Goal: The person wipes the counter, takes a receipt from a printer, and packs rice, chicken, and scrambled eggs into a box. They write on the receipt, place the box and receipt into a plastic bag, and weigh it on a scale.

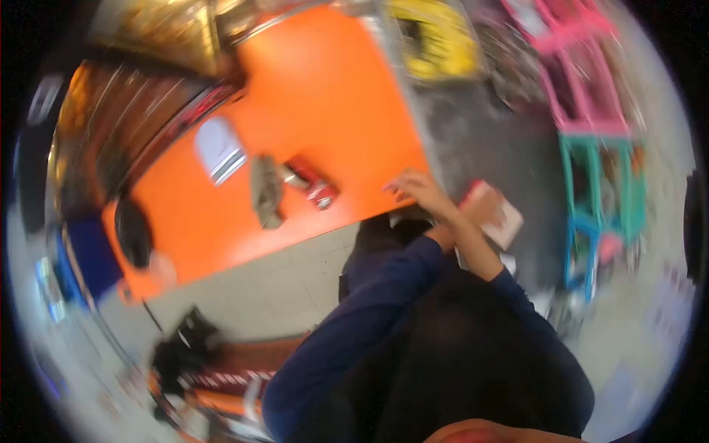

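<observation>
Gap between right hand (417,188) and red item (316,186)

Long navy sleeves (347,314), black garment front (458,347), dark trousers (373,236)

Tabletop (325,88) orange. Sleeves (362,295) navy. Block (506,227) cream, red-edged. Racks (591,128) pink, teal, blue. Pouch (264,190) olive. White item (216,144) dark-striped. Blurred item (319,190) red, silver.

The orange tabletop (325,88) is looking smooth, with a soft sheen — the dark grey worktop (458,133) is appearing matt. The red-and-white pack (508,230) is showing a paper-like face, the navy sleeve (354,310) is reading as matt cloth — the teal rack (569,177) as smooth plastic.
</observation>
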`<move>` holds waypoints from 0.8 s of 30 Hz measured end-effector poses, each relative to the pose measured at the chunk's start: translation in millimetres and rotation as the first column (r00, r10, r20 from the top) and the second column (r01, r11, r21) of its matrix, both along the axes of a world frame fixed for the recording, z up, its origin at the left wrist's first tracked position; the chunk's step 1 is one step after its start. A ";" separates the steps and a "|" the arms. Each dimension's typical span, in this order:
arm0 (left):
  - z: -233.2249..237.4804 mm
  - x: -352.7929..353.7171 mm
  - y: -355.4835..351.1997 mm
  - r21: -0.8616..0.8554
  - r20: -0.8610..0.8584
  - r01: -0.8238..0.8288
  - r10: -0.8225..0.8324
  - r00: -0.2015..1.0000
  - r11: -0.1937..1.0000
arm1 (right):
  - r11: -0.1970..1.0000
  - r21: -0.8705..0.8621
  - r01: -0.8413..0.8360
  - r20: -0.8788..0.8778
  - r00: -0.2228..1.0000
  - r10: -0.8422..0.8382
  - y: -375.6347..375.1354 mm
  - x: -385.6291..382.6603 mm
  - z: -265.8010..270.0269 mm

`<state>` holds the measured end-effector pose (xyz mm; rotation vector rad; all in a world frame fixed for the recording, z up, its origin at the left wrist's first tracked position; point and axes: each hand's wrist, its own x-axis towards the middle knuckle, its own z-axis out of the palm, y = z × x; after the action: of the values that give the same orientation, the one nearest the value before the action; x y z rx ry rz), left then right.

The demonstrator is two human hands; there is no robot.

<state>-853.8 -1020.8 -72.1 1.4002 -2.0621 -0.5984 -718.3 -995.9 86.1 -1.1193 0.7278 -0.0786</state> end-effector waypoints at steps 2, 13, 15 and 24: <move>3.3 -2.4 -10.8 0.036 0.114 0.082 -0.086 0.990 0.996 | 0.905 -0.158 0.396 -0.093 0.906 -0.413 -20.9 -84.6 23.2; 91.4 44.2 -12.6 -0.132 0.248 0.296 -0.258 0.934 0.946 | 0.408 -0.005 0.913 -0.266 0.392 -0.881 40.6 -229.2 -45.7; 94.4 42.7 -11.9 -0.073 0.180 0.275 -0.259 0.949 0.959 | 0.347 -0.085 0.934 -0.311 0.306 -0.900 43.0 -225.7 -62.8; 95.5 37.2 -16.4 -0.103 0.314 0.337 -0.291 0.904 0.936 | 0.468 -0.107 0.877 -0.271 0.427 -0.863 41.1 -263.2 -96.2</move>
<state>-816.7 -1037.1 23.5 1.1257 -2.5442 -0.3587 -981.5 -954.7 -10.1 -0.5774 1.5415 -0.8114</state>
